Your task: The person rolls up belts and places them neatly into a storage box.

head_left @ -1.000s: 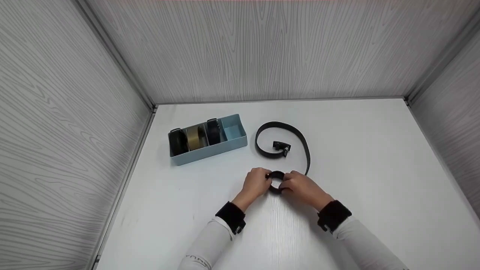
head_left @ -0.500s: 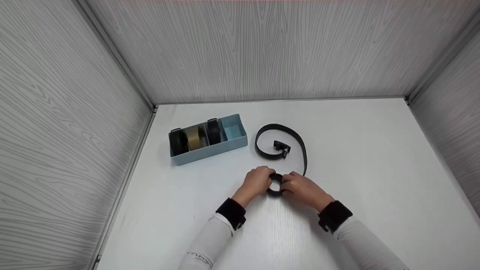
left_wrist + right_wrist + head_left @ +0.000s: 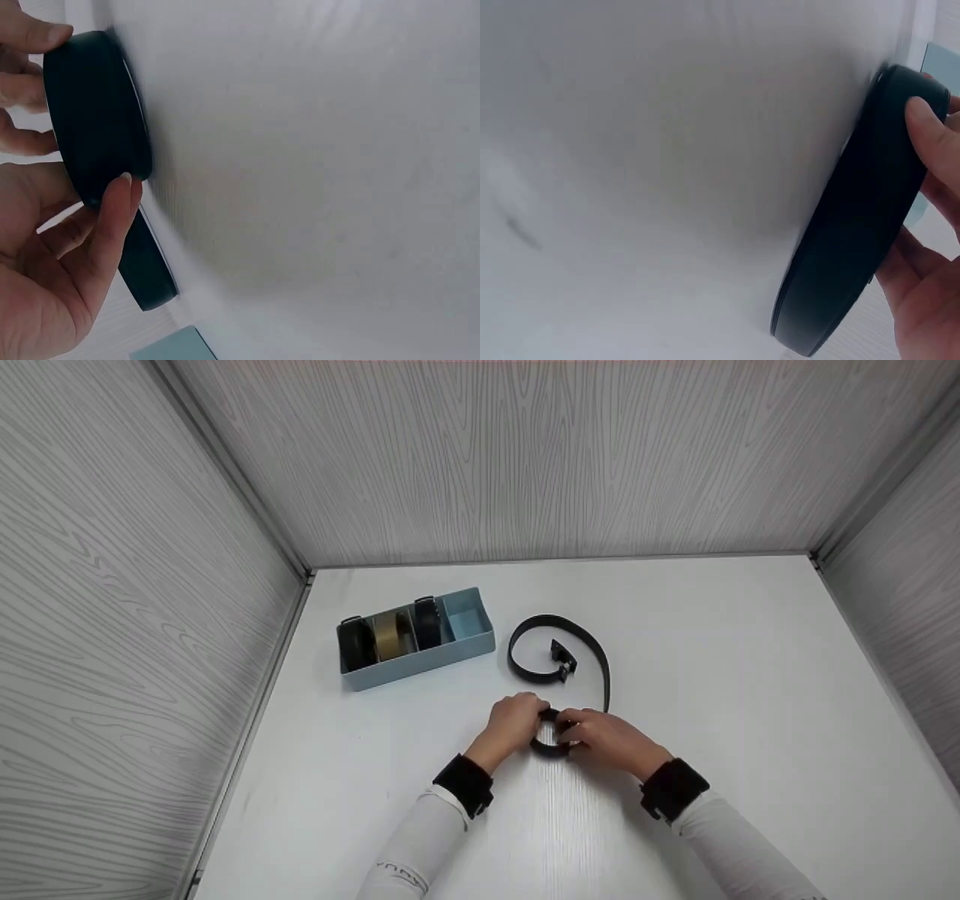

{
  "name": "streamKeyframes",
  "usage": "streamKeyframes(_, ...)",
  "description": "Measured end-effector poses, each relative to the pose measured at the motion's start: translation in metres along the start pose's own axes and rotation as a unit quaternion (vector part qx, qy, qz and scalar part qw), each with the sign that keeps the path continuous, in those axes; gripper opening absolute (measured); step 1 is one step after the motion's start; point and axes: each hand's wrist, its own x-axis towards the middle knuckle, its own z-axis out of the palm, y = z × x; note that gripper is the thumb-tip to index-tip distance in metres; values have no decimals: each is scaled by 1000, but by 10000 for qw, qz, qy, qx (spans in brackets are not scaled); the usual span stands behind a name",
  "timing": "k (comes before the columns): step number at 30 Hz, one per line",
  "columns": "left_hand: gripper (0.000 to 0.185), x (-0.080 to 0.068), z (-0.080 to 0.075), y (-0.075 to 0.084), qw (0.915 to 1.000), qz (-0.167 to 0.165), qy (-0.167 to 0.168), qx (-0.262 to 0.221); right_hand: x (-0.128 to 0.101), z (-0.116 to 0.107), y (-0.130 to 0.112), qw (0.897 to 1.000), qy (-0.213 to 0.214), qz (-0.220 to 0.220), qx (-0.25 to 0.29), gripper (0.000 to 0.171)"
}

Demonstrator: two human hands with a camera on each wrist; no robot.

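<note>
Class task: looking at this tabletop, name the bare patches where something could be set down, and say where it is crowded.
Free: the right side of the table, from the black belt to the right wall; the near left, below the blue organizer; the strip along the back wall. Crowded: the middle, where the left hand and right hand grip the belt's coil.

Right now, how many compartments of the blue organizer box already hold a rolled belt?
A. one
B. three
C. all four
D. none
B: in the head view the blue organizer box shows three filled compartments, a dark roll, a tan roll and another dark roll, while the end compartment nearest the black belt being rolled on the table is bare.
</note>
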Motion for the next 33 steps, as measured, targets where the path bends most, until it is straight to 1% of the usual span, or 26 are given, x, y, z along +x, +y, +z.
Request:
streamKeyframes(3, 11, -1, 1, -2, 9999, 146, 44, 16, 2, 2, -1, 9998, 31, -146, -142, 18)
streamKeyframes(5, 8, -2, 3, -3, 9999, 94, 109, -89, 4, 4, -1, 9991, 142, -175, -352, 14)
streamKeyframes(7, 6, -3, 4, -4, 9995, -122, 195, -224, 6, 7, -2, 9981, 273, -122, -541, 11)
streamKeyframes(10, 12, -4, 5, -6, 9965, -628, 315, -457, 8, 9, -4, 9964, 430, 56, -733, 8)
streamKeyframes(12, 16, -4, 4, -7, 9943, -793, 335, -628, 9, 10, -4, 9959, 440, 139, -774, 7)
streamKeyframes(13, 18, -4, 4, -8, 9941, -798, 301, -676, 9, 10, -3, 9961, 413, 148, -772, 7)
streamKeyframes(16, 18, -2, 2, -9, 9965, -562, 144, -607, 8, 8, -1, 9983, 247, 115, -521, 12)
streamKeyframes(19, 17, -2, 1, -9, 9994, -256, 5, -236, 5, 4, 1, 9998, 62, 21, -199, 20)
streamKeyframes(21, 15, -1, 1, -10, 10000, -90, -12, 24, 3, 2, 3, 10000, -3, -15, -63, 24)
streamKeyframes(24, 12, -1, 2, -11, 9996, 136, 11, 263, 3, 2, 3, 9999, 19, -42, -158, 22)
streamKeyframes(26, 9, -1, 5, -11, 9996, 172, 77, 213, 4, 4, 1, 9994, 125, -44, -306, 17)
streamKeyframes(28, 8, -3, 7, -10, 9999, 68, 118, 33, 6, 7, 0, 9987, 203, 49, -455, 13)
streamKeyframes(30, 8, -4, 8, -8, 9992, -241, 183, -261, 7, 8, -2, 9978, 296, 175, -564, 12)
streamKeyframes(33, 8, -5, 6, -6, 9954, -707, 248, -603, 9, 11, -2, 9966, 370, 309, -675, 12)
